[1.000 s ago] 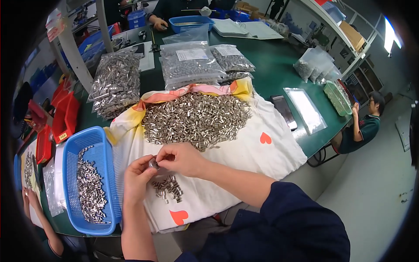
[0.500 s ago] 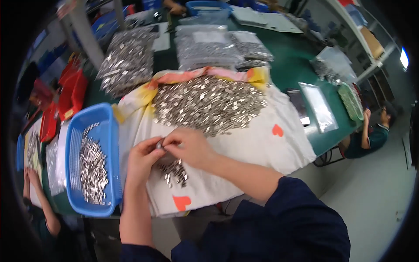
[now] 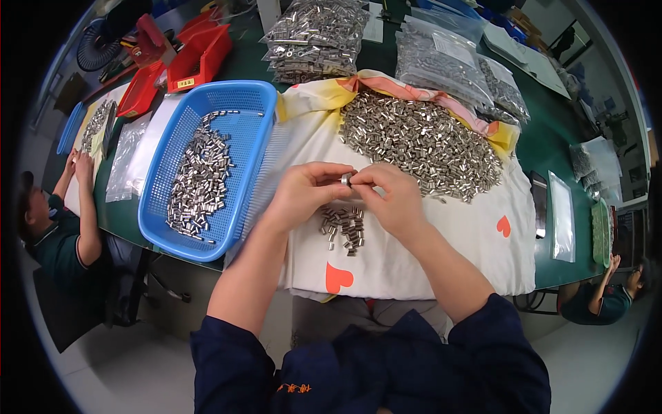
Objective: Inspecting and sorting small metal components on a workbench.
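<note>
Left hand (image 3: 307, 194): pinching silvery metal piece (image 3: 345, 179) | Right hand (image 3: 394, 199): pinching it too | Piece: over white cloth (image 3: 441, 224), between small cylinder pile (image 3: 353, 231) and large heap (image 3: 427, 141) | Edges: blue basket rim (image 3: 249, 169) close beside left forearm (image 3: 252, 276) | Room: bare cloth right of right hand

A small, rounded, silvery metal piece (image 3: 345, 179) is being held in the shared grip of the left hand (image 3: 298, 196) and the right hand (image 3: 394, 200), which are partly hiding its shape. Just nearer, a small pile of short, shiny metal cylinders (image 3: 343, 228) is lying loose on a white cloth (image 3: 441, 238), pointing in mixed directions. Farther and to the right, a broad heap of similar cylinders (image 3: 420, 141) is resting on the same cloth.
</note>
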`<state>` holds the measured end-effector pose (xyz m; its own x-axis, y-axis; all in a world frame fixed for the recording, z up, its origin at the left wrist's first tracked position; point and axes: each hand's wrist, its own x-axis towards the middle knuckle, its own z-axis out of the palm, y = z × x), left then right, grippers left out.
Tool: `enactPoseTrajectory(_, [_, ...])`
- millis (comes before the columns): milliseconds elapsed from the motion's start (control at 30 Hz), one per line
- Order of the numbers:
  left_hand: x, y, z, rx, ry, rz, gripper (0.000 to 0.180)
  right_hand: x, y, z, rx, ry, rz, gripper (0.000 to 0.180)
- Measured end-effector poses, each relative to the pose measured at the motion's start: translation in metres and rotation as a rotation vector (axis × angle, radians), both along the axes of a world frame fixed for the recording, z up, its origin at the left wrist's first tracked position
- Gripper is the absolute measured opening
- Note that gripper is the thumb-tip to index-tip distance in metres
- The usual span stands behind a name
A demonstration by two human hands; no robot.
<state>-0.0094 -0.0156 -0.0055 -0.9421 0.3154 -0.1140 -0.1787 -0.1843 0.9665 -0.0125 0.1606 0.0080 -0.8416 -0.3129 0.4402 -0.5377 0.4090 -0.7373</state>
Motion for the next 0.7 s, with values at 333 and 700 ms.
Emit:
enactPoseTrajectory(333, [0.001, 0.004, 0.0, -0.126, -0.011, -0.191, 0.032, -0.019, 0.021, 0.017, -0.001, -0.433, -0.037, 0.013])
enactPoseTrajectory(700, [0.001, 0.004, 0.005, -0.187, 0.03, -0.239, 0.032, -0.051, -0.006, -0.013, 0.636, 0.234, -0.215, 0.004])
